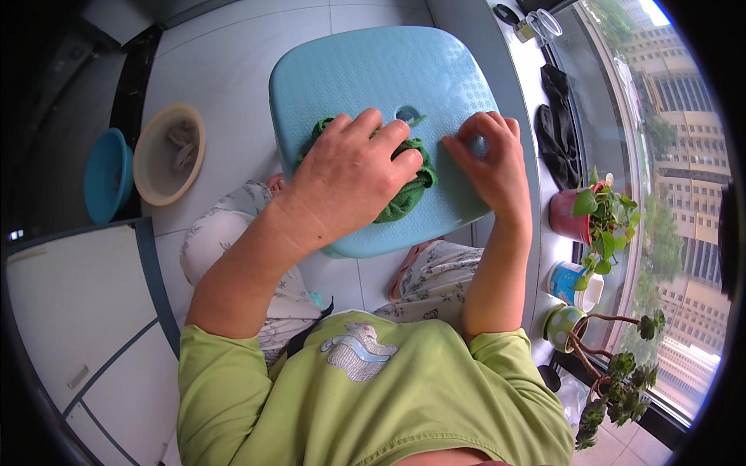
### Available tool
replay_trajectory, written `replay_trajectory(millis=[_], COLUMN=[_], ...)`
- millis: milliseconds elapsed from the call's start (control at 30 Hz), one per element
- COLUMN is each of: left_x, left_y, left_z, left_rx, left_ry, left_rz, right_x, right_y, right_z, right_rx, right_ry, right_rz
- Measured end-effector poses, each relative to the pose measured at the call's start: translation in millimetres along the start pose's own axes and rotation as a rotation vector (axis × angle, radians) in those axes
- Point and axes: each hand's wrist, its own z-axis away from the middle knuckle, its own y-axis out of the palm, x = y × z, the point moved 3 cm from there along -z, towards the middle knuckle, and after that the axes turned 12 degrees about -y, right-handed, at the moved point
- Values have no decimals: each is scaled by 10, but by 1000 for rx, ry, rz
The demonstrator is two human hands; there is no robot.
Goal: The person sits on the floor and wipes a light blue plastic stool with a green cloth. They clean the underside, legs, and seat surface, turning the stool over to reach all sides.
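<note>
A light-blue plastic stool [373, 70] with a textured top stands before me, between my knees. On it lies a bunched green cloth [405, 201], partly hidden under my left hand [361, 160]. The fingers of that hand curl over the cloth and press it to the stool top. A thin green end [418, 120] of it sticks out beside the round hole [406, 112] in the stool. My right hand [495, 154] is over the stool's right edge, apart from the cloth, with thumb and forefinger bent towards each other. Whether something thin is between them cannot be made out.
Left on the tiled floor are a cream basin [198, 154] with a wet cloth [183, 143] in it and a blue basin [108, 175]. Along the window ledge at right stand a red plant pot [568, 215], a blue-and-white tub [565, 279], a dotted pot [565, 328], black cloth [556, 134] and a jar [527, 29].
</note>
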Motion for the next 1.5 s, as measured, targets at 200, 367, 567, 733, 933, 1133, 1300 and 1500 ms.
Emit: replay_trajectory(millis=[200,367,567,733,933,1133,1300,1500], left_x=[-1,-4,21,47,30,21,37,-99], left_y=[3,3,-70,-235,-214,-208,-195,-175], left_z=[6,1,-32,-92,-132,-181,-199,-248], left_rx=[-40,-26,-13,-59,-93,-198,-196,-201], left_ry=[13,4,-76,-296,-348,-175,-246,-259], left_rz=[-14,-5,93,547,918,805,953,953], right_x=[-10,16,-65,34,349,157,228,220], right_y=[-20,42,8,-61,-43,-85,-126,-37], right_z=[13,16,104,224,217,276,301,364], right_rx=[16,-67,-414,-515,-305,-280,-263,-65], right_ry=[-44,-13,61,-121,-308,-328,-357,-134], right_rz=[0,41,-231,-477,-751,-1027,-1206,-1450])
